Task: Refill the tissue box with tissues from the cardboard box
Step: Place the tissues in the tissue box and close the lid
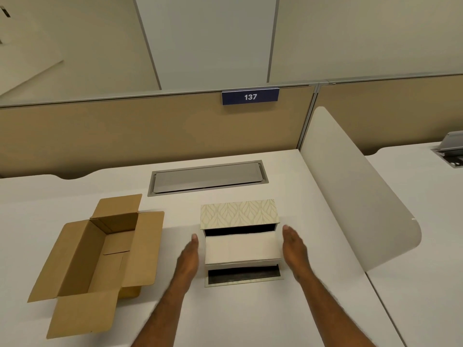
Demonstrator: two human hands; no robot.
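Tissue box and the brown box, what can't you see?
Head view only:
- Tissue box: how far in the tissues go, hidden by its patterned top.
- Cardboard box: near corner of its floor, hidden by its own wall.
- Left hand, right hand: fingers edge-on; touching the tissues, unclear.

Both forearms run out of the picture's bottom edge. The tissue box (239,213) hides the far end of the tissue stack (241,246) in its dark opening. The cardboard box (100,251) conceals the tabletop (225,316) beneath; its near flap covers its front wall. The grey fitting (451,151) on the neighbouring desk is cut off at the right edge.
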